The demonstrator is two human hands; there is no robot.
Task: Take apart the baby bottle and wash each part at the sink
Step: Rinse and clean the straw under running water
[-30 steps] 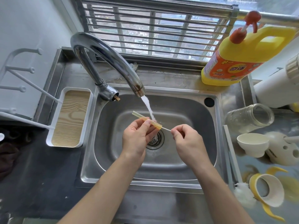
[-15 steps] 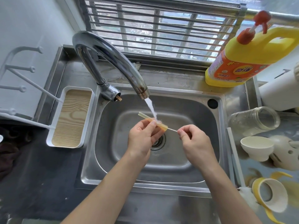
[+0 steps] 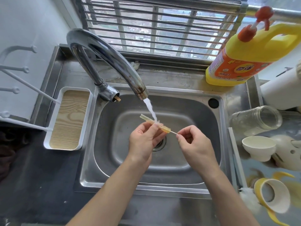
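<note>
Over the steel sink (image 3: 179,181) my left hand (image 3: 143,141) pinches a yellowish translucent bottle straw (image 3: 146,119) under the running water from the faucet (image 3: 104,53). My right hand (image 3: 193,144) grips the thin wire handle of a small straw brush (image 3: 173,132) whose other end sits inside the straw. On the counter to the right lie the clear bottle body (image 3: 255,120) on its side, a cream cap (image 3: 259,148), a cream lid piece (image 3: 291,152) and the yellow-handled collar ring (image 3: 272,197).
A yellow detergent jug (image 3: 244,56) with a red pump stands at the back right by the window bars. A white tray with a wood-grain base (image 3: 68,119) and white drying pegs sit left of the sink. A white bottle brush (image 3: 236,159) lies along the sink's right rim.
My hands hold the same grip on straw and brush under the water; the view has shifted slightly, and the brush wire shows about as far out of the straw.
</note>
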